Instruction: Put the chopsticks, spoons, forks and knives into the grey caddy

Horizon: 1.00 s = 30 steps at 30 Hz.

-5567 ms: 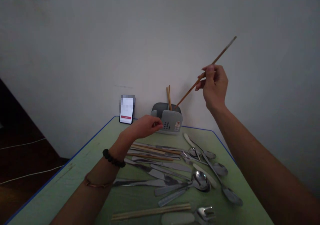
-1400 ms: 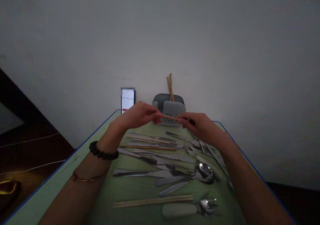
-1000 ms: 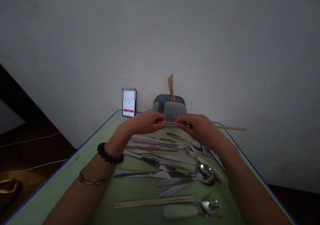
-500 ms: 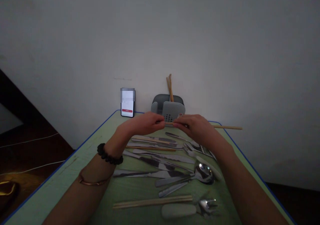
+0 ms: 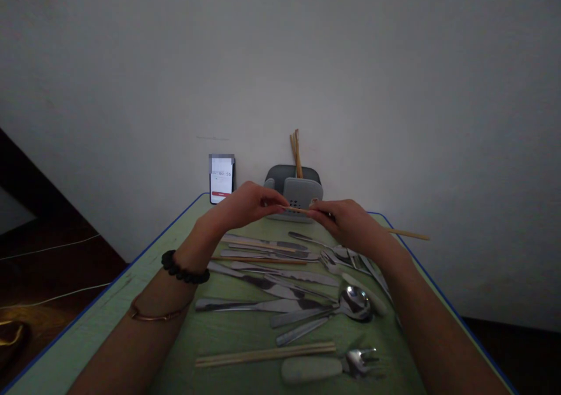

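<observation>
Both hands hold a light wooden chopstick (image 5: 407,234), nearly level above the far part of the table. My left hand (image 5: 254,205) pinches its left end between thumb and fingers. My right hand (image 5: 344,222) is closed round it further along, and the other end sticks out to the right past my wrist. I cannot tell whether a second stick lies hidden in the right hand. Just behind the hands stands a grey cutlery holder (image 5: 307,187) with holes in its front. Several chopsticks (image 5: 297,155) stand upright in it.
Knives (image 5: 289,306), spoons (image 5: 355,304), forks and loose chopsticks lie across the green table (image 5: 175,377). A chopstick pair (image 5: 267,354) and a thick-handled fork (image 5: 313,370) lie nearest me. A phone (image 5: 221,182) leans on the wall (image 5: 394,91), left of the holder.
My left hand has risen slightly and its fingers have loosened into a pinch at the chopstick's end. The stick now tilts down a little more to the right.
</observation>
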Each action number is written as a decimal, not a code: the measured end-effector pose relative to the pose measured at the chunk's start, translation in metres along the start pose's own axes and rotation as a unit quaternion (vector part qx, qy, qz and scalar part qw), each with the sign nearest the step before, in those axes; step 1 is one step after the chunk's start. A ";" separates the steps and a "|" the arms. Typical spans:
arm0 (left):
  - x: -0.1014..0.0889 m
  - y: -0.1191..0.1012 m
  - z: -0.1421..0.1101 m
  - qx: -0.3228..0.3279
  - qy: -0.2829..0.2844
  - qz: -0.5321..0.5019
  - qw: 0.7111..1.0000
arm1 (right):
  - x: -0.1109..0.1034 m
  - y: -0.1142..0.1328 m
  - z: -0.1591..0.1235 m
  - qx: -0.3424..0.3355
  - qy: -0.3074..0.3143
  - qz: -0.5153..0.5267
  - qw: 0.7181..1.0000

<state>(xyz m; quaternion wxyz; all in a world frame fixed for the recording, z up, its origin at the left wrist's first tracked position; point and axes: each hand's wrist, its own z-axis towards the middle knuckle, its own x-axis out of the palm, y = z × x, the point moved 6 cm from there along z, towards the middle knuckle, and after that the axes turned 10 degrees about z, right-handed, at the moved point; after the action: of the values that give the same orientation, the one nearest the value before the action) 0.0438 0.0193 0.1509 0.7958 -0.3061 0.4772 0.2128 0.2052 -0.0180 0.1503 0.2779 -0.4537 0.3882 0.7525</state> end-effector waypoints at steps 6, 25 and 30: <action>0.004 0.002 0.000 -0.012 0.020 0.029 0.999 | 0.000 0.002 0.000 0.007 -0.007 -0.034 0.999; 0.015 0.009 0.000 -0.008 0.093 0.029 0.995 | 0.007 0.006 0.002 -0.001 -0.033 -0.105 0.994; 0.019 0.005 -0.002 0.005 0.124 0.010 0.992 | 0.008 0.006 0.003 -0.004 -0.039 -0.084 0.996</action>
<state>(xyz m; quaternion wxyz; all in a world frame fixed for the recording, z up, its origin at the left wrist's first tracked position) 0.0481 0.0228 0.1316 0.7298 -0.3213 0.5763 0.1787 0.1955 -0.0188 0.1457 0.3530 -0.4560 0.3351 0.7451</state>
